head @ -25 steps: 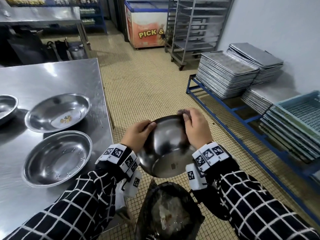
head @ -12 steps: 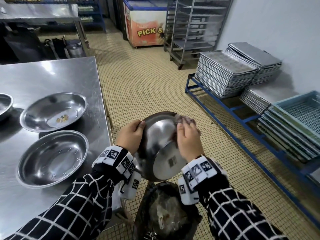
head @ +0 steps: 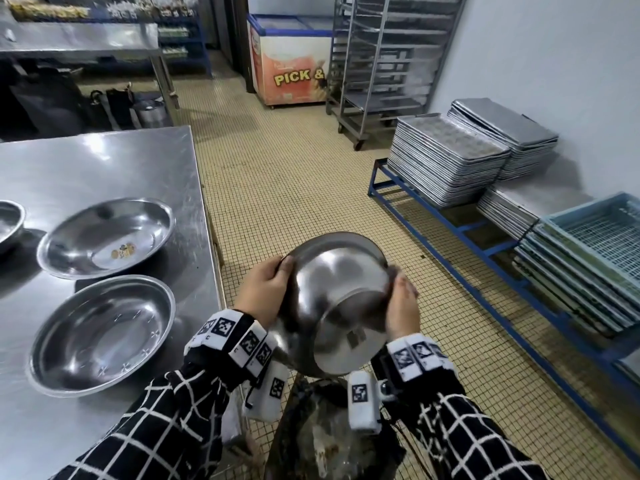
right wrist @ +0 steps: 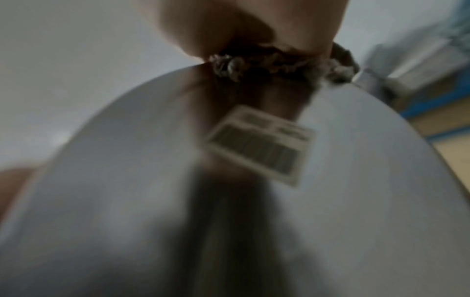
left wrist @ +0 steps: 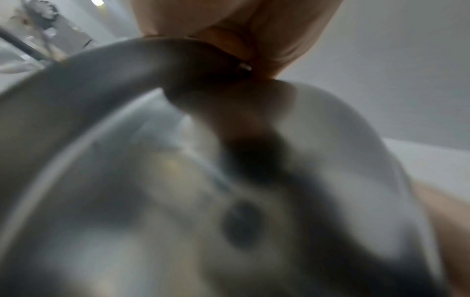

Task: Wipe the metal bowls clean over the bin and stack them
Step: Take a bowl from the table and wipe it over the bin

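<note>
A metal bowl (head: 336, 299) is held tilted, its underside with a barcode sticker (right wrist: 259, 144) towards me, above a black bin bag (head: 329, 441). My left hand (head: 266, 292) grips the bowl's left rim (left wrist: 142, 52). My right hand (head: 401, 306) is at the right rim and pinches a crumpled grey-brown cloth (right wrist: 279, 60) against the edge. Two more bowls lie on the steel table (head: 104, 161): a near empty bowl (head: 100, 334) and a farther bowl (head: 104, 233) with yellow scraps in it. A third bowl (head: 8, 220) shows at the left edge.
The table edge runs close to my left arm. A blue low rack (head: 467, 230) with stacked metal trays (head: 446, 161) and light-blue crates (head: 595, 251) lines the right wall. A wheeled tray trolley (head: 381, 64) and a chest freezer (head: 287, 60) stand at the back.
The right hand with the cloth has slid from the bowl's top rim round to its right rim. The bowl has turned in my hands and stays over the bin bag.
</note>
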`<state>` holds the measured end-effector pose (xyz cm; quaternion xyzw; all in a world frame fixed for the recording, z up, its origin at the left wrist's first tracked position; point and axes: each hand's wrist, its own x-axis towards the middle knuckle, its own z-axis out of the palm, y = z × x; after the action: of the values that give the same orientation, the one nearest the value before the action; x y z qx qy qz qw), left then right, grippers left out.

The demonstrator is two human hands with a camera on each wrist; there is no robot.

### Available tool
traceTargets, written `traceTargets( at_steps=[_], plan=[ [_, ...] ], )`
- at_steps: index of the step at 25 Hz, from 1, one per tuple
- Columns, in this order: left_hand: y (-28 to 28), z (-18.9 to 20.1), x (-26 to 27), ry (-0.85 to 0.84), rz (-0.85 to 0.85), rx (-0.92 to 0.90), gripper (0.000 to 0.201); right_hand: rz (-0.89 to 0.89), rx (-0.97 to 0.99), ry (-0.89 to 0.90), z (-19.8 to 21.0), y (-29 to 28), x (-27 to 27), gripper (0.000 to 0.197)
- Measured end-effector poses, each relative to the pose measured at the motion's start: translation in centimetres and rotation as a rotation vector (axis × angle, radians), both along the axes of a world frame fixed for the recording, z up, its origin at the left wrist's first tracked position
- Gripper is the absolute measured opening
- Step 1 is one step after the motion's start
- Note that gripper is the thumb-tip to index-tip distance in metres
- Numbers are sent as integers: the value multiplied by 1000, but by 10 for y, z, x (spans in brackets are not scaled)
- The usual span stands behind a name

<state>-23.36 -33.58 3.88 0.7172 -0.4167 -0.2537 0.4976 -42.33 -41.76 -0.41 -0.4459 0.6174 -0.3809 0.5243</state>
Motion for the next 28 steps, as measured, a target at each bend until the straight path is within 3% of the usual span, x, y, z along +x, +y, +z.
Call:
traceTargets(
  at_steps=[1,3,5,7,11,15,17,19,21,25,27,28],
  plan=[
    [2,-3,3,93,5,-40,23,-62,169,-236,-6,-2,-10,57],
    [6,-9,7,218,-28,-99,19,-110,289,-439,-13,2,-23,45],
    [9,-16,15,270,-46,-106,16,-74,194,-325,-17,0,-28,36],
    [12,-20,26,253,-80,-85,9,17,20,-78,-11,-8,-31,35],
    [8,-3,25,144,-240,7,17,338,-262,297,33,-18,-26,30],
    [2,20,2,-178,-357,69,15,645,-617,678,60,-14,2,21],
    [3,17,-1,-265,-291,29,25,592,-744,681,66,-7,15,17],
    [5,9,3,-282,-169,-17,29,342,-854,558,69,9,23,23],
    [5,3,5,-324,-69,-33,31,217,-897,602,63,39,35,34],
    [5,6,2,-248,-12,-85,27,423,-931,837,44,73,55,56],
    [7,7,2,-116,66,-110,22,369,-841,689,48,50,50,53],
    [8,7,4,-41,100,-126,21,304,-692,527,51,35,43,51]
  ],
)
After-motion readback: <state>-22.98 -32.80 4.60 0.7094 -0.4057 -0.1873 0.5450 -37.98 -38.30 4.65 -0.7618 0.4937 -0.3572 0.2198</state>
